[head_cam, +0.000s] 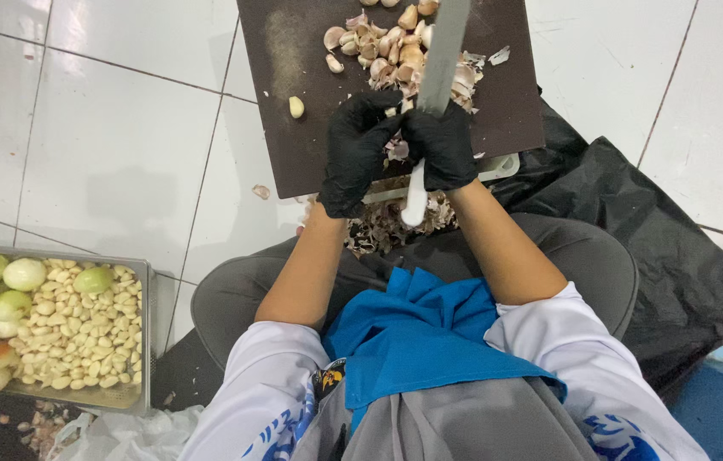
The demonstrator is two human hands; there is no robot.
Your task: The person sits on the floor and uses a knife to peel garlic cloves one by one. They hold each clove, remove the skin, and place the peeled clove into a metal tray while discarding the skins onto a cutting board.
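Observation:
Both my hands wear black gloves over the near edge of a dark brown cutting board [293, 145]. My right hand [441, 147] grips a big knife [440, 60] by its white handle, the blade pointing away over a heap of unpeeled garlic cloves [395, 47]. My left hand [357, 149] pinches a garlic clove [396, 150] against the blade, right beside the right hand. One peeled clove [295, 107] lies alone on the board to the left. Garlic skins [383, 224] pile up beneath my hands.
A metal tray [146, 341] at lower left holds peeled garlic cloves and several peeled onions. A black plastic bag [677, 256] spreads on the white tiled floor to the right. A blue cloth [412, 333] lies on my lap. Scraps lie at far left.

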